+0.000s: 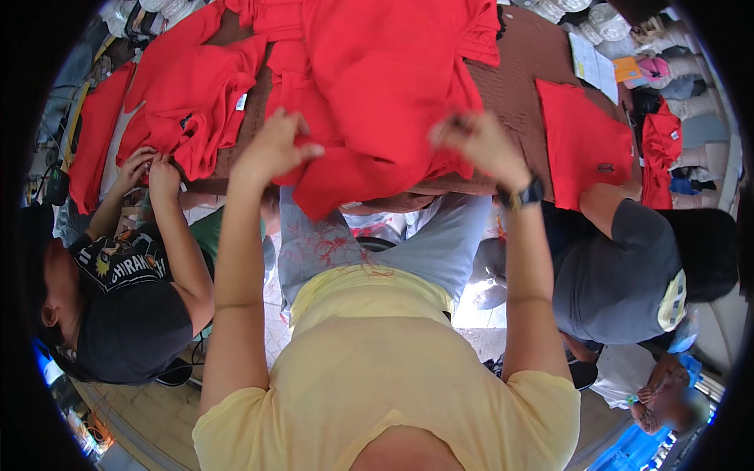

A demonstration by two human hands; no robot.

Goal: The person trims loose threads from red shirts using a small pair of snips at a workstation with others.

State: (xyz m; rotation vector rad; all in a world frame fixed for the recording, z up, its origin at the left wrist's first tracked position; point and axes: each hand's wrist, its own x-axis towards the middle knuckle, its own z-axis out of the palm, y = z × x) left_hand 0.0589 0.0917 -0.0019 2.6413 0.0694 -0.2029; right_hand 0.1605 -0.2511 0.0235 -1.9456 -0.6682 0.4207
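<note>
A large red garment (377,94) lies spread over the brown table (514,86) in front of me, its near edge hanging off the table toward my lap. My left hand (272,149) pinches that near edge on the left side. On the right, my right hand (481,145), with a dark watch on its wrist, grips the same garment; it is blurred.
A pile of red garments (188,86) lies at the left, where a seated person's hands (149,169) handle one. A folded red piece (585,141) lies at the right beside another seated person (628,267). Papers (593,63) rest at the far right.
</note>
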